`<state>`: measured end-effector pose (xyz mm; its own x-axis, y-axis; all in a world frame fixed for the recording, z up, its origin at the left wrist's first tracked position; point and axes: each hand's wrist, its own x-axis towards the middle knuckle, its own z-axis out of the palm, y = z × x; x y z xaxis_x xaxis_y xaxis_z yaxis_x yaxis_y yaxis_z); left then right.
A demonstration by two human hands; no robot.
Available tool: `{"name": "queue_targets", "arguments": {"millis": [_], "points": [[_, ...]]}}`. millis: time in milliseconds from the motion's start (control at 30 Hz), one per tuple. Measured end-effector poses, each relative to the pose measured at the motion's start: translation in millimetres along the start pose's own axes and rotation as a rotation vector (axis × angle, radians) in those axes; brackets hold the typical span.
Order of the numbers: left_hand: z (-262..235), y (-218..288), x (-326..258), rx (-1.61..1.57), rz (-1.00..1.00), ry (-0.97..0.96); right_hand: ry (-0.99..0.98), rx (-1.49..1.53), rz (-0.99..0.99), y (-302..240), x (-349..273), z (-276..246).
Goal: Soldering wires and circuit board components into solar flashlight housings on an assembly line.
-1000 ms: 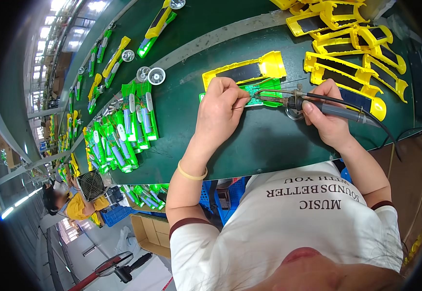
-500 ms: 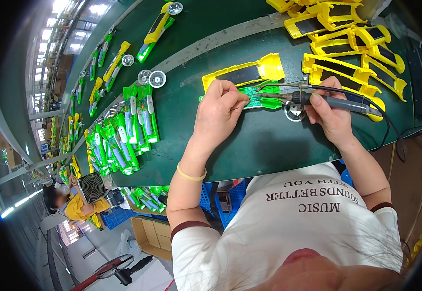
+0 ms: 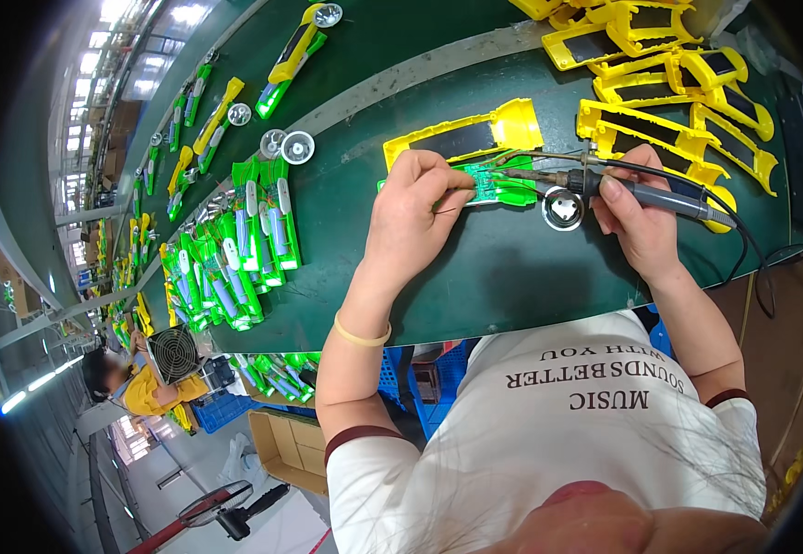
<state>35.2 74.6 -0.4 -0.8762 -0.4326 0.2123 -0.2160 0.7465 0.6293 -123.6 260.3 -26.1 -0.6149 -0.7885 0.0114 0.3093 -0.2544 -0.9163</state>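
Beside the green circuit board, my left hand is closed in a pinch on a thin dark wire. The board lies in an open green torch housing, partly hidden by that hand. My right hand grips the grey handle of a soldering iron like a pen, its tip pointing left over the board. A thin metal tube along the iron curves towards the board too. A round silver reflector lies just below the iron. Behind the housing rests a yellow casing with a dark panel.
Yellow casings are heaped at the right. At the left stand rows of green housings with batteries, and two reflectors. More torches lie across a grey rail. The iron's black cable hangs at the right. Another person sits far left.
The iron's tip has shifted slightly right and up from its earlier spot on the board. My left hand has moved little; a wire end now shows below its fingers.
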Motion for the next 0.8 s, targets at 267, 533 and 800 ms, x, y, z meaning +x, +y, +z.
{"name": "queue_targets", "arguments": {"millis": [267,533,800], "points": [[-23,11,-25,0.357,-0.036,0.098,0.015,-0.038,-0.009,2,0,-4],[-7,-9,-11,0.084,0.275,0.114,-0.011,-0.037,-0.013,1,-1,-2],[5,-18,-5,0.295,0.533,0.213,-0.021,-0.042,-0.026,3,-3,-1]]}}
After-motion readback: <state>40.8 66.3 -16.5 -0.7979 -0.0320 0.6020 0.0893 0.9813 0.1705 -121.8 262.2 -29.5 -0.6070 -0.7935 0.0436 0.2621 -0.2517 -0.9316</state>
